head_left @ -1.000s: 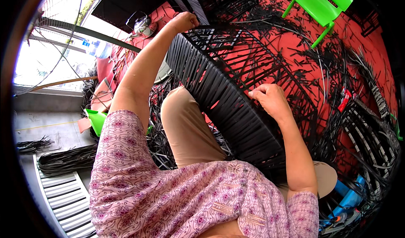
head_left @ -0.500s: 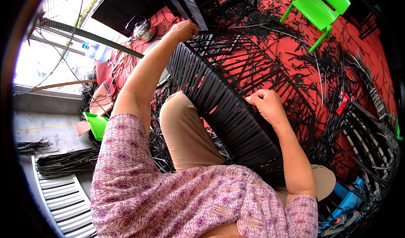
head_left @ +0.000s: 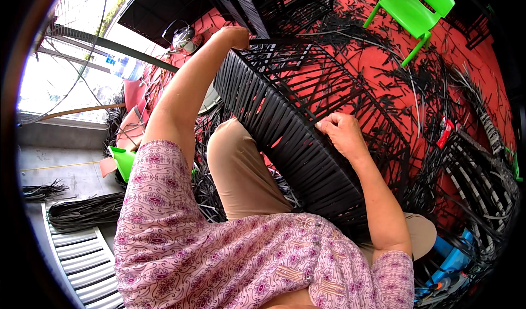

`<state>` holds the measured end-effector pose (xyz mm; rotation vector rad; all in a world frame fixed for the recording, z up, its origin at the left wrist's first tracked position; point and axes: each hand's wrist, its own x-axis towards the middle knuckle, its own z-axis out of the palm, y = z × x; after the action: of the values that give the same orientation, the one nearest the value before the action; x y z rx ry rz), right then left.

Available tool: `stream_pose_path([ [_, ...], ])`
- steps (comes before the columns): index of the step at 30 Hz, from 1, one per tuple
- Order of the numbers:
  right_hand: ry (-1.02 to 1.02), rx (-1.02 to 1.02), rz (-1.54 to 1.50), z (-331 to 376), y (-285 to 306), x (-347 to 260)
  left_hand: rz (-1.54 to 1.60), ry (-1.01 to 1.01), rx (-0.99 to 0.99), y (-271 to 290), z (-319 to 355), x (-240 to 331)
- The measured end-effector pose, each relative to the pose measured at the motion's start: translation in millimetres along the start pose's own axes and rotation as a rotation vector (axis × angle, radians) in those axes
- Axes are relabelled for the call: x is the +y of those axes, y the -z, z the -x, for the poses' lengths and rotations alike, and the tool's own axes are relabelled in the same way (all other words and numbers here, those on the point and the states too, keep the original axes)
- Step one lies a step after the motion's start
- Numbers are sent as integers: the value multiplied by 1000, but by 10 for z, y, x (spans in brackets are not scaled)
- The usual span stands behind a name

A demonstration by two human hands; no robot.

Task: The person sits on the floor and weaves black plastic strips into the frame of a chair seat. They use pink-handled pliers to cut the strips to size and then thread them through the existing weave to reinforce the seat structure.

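A large black frame (head_left: 274, 103), closely wrapped with flat black strips on its near side, leans slantwise across my legs. Its other side is an open lattice of bars and strips through which red floor shows. At the frame's far upper corner, my left hand (head_left: 234, 36) is closed with fingers curled; what lies in its grip is hidden. My right hand (head_left: 344, 134) is pinched, thumb against fingers, right at the frame's top edge near the middle. Whether a strip runs between those fingertips is too small to tell.
Loose black strips (head_left: 397, 81) litter the red floor. A green chair (head_left: 413, 13) stands at far right, a metal kettle (head_left: 183, 37) at far left. Bundled black strips (head_left: 87, 210) lie by a slatted grey panel (head_left: 87, 262) at left. A blue object (head_left: 452, 262) sits at lower right.
My left hand has shifted slightly up and left at the corner. My right hand has moved a little up and left along the edge, its fingers drawn closer in.
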<state>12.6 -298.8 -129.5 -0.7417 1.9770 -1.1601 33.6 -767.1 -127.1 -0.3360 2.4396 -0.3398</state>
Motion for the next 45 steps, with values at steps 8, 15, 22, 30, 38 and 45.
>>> stream_pose_path([
  [8,8,16,19,0,41,41,172,171,-23,395,197,193],
  [15,33,71,20,22,-37,30,493,126,-164,384,158,-107],
  [22,112,153,99,25,-5,-49,635,95,-80,366,-9,-190],
  [30,175,198,267,243,76,-110,-531,-35,443,-223,4,-1116],
  [38,221,132,352,270,26,-205,1626,407,1101,-439,484,-1632],
  [45,197,158,386,220,31,-154,1949,305,333,-521,535,-160],
])
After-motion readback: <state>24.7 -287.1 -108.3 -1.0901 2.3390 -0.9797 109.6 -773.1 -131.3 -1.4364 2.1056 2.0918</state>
